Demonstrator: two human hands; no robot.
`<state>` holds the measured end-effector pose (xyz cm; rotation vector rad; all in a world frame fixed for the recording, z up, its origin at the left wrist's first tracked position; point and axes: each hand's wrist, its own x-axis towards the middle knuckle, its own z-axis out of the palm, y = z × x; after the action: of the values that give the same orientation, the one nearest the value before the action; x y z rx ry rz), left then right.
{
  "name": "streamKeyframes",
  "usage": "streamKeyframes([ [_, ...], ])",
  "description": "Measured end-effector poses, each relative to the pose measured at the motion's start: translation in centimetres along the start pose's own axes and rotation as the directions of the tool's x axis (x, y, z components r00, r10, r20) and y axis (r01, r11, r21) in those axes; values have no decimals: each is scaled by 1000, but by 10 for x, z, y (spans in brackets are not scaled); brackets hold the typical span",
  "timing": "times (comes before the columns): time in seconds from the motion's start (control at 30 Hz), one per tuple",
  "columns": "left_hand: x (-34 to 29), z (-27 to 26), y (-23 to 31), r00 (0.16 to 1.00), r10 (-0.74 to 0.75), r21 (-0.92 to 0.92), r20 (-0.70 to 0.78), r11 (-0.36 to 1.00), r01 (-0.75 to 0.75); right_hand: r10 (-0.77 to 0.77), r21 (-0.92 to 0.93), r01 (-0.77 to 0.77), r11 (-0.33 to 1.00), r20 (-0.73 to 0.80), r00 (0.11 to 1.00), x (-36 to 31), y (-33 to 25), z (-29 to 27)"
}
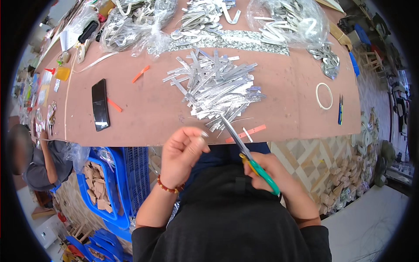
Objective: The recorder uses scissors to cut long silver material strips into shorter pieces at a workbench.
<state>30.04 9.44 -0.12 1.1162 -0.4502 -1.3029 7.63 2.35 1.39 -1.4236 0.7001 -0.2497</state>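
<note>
My right hand [276,167] grips a pair of scissors [236,139] by the green handles. Its long metal blades look together and point up and to the left, their tips at the near edge of a heap of silvery strips [222,89]. Left of the scissors, my left hand [181,153] is raised at the table's front edge, thumb and fingertips pinched. Whatever is between them, if anything, is too small to make out. A red-orange strip [257,129] and a thin white strip [247,134] lie just beyond the blades.
A black phone [100,105] lies left on the brown table [283,87]. To the right are a cream ring [324,96] and small blue snips [340,110]. Plastic bags [290,22] of curved pieces stand at the back. Blue crates [118,187] and a seated person [41,161] are left.
</note>
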Motion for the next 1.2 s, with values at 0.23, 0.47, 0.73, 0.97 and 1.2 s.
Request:
streamKeyframes([
  [0.23,-5,22,-28,973,-21,-31,230,999,29,158,-335,-157,929,-26,987,-51,7,-13],
  [0.47,-5,36,-34,961,-68,76,269,996,49,181,-277,-209,938,-122,976,-68,19,-10],
  [0.73,-3,21,-1,911,-329,671,249,737,83,290,184,-253,950,-214,933,-91,44,-11],
  [0.97,-6,21,-5,956,-119,865,267,468,-183,428,341,-347,874,-200,881,-83,42,-7],
  [1.2,-4,25,-12,978,-79,830,193,545,-120,427,298,-360,884,-200,882,-81,42,-10],
])
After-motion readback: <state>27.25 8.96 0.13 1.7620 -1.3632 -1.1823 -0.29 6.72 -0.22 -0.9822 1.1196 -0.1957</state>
